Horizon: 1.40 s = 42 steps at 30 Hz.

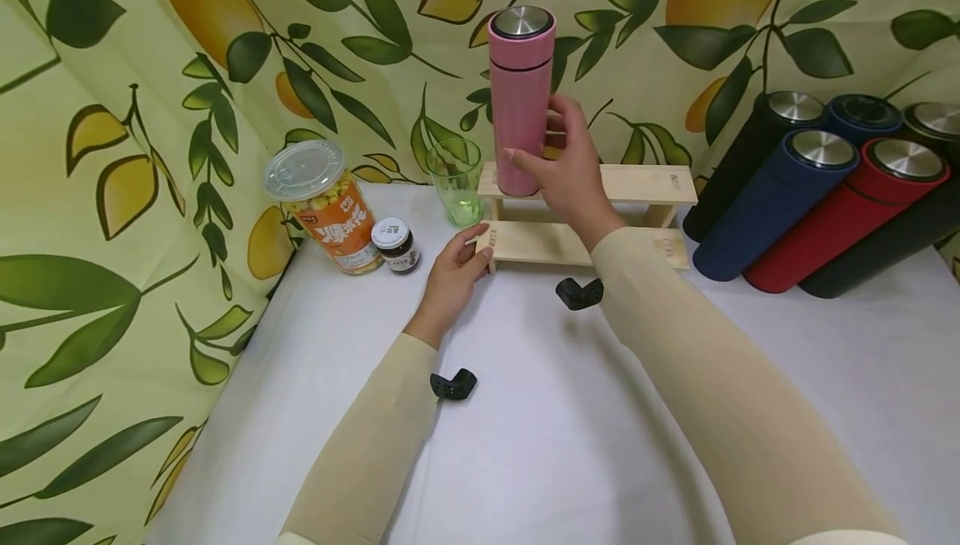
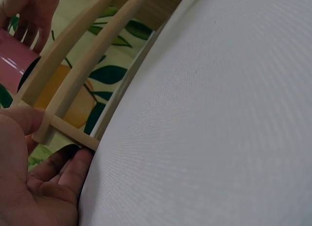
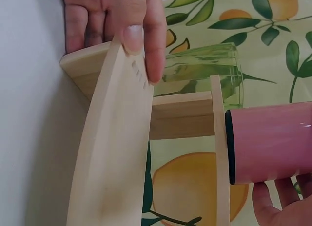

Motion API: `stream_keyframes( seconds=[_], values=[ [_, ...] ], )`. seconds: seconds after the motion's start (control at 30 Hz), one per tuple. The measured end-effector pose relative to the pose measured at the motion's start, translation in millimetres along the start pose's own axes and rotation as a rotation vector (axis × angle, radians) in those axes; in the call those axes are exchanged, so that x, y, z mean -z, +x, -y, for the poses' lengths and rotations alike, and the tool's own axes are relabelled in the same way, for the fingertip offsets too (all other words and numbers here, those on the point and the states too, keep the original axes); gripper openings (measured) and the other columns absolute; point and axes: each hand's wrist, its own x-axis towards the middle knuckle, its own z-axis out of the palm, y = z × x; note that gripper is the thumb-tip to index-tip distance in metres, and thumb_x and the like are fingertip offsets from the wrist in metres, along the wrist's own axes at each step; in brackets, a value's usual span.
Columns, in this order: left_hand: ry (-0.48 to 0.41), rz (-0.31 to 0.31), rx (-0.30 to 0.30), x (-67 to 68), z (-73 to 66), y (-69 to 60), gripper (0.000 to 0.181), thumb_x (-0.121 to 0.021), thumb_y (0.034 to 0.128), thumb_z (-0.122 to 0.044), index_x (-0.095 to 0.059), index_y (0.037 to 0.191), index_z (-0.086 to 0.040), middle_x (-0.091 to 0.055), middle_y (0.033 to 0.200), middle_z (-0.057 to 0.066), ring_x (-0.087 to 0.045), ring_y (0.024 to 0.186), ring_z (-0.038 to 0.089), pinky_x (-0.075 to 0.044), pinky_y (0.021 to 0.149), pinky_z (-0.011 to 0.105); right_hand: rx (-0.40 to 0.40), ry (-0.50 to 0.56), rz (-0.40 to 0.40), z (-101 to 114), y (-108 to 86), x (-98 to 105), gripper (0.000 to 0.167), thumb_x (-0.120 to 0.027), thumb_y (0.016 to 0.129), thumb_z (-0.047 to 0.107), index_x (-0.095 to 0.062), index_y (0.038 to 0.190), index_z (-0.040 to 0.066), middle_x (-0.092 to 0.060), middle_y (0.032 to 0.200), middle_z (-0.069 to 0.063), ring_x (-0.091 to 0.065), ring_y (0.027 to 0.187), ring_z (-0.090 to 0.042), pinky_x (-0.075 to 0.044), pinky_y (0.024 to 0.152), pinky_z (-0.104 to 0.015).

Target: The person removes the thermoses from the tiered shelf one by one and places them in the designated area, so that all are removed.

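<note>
My right hand [image 1: 572,168] grips a pink thermos [image 1: 521,112] with a steel lid. The thermos stands upright at the left end of the upper shelf of a two-tier wooden rack [image 1: 543,242]. In the right wrist view its dark base [image 3: 230,147] meets the upper board, or nearly so. My left hand [image 1: 452,280] holds the left end of the lower shelf. Its thumb [image 3: 132,38] lies on the board and other fingers are at the side. In the left wrist view, fingertips [image 2: 84,160] bend beneath the rack's end.
Left of the rack are a green glass [image 1: 457,187], a small dark jar [image 1: 396,247] and a lidded popcorn tub [image 1: 330,212]. Several thermoses, including a blue one [image 1: 772,207] and a red one [image 1: 843,220], lean at the right. A patterned curtain [image 1: 247,87] hangs behind the white table [image 1: 525,428].
</note>
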Motion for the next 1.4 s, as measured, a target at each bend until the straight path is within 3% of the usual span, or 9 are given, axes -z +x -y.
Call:
stream_keyframes(
  seconds=[0.33,0.67,1.2,1.4],
  values=[
    [0.011,-0.005,0.004,-0.4,0.5,0.0,0.044,-0.065,0.1121,-0.012,-0.061,0.156,-0.017,-0.067,0.14,0.019,-0.068,0.127,0.027,-0.059,0.102,0.039,0.029,0.001,-0.017,-2,-16.1,15,0.08,-0.089,0.095,0.018,-0.044,0.161,0.024,-0.057,0.147,-0.004,-0.06,0.126,-0.021,-0.055,0.105,-0.041],
    [0.018,-0.004,-0.004,-0.3,-0.1,-0.2,0.044,-0.066,0.1122,-0.014,-0.061,0.156,-0.017,-0.067,0.14,0.019,-0.067,0.127,0.028,-0.059,0.102,0.039,0.113,0.032,-0.03,-8,-34.5,28,0.076,-0.088,0.095,0.009,-0.047,0.159,0.016,-0.058,0.143,-0.007,-0.059,0.128,-0.024,-0.053,0.11,-0.04],
    [0.049,-0.014,0.021,0.1,0.7,-0.4,0.044,-0.067,0.1119,-0.019,-0.062,0.155,-0.022,-0.064,0.145,0.015,-0.065,0.129,0.024,-0.059,0.102,0.039,0.166,0.078,-0.046,-14,-64.2,44,0.077,-0.088,0.093,0.001,-0.05,0.157,0.018,-0.059,0.146,-0.005,-0.058,0.131,-0.026,-0.054,0.11,-0.046],
    [0.049,-0.018,0.015,-0.3,1.1,0.1,0.043,-0.068,0.1117,-0.018,-0.062,0.155,-0.021,-0.065,0.144,0.016,-0.066,0.128,0.024,-0.059,0.101,0.039,0.149,0.067,-0.064,-20,-76.6,50,0.076,-0.087,0.094,0.004,-0.049,0.157,0.018,-0.059,0.146,-0.006,-0.059,0.129,-0.027,-0.055,0.107,-0.043]
  ],
)
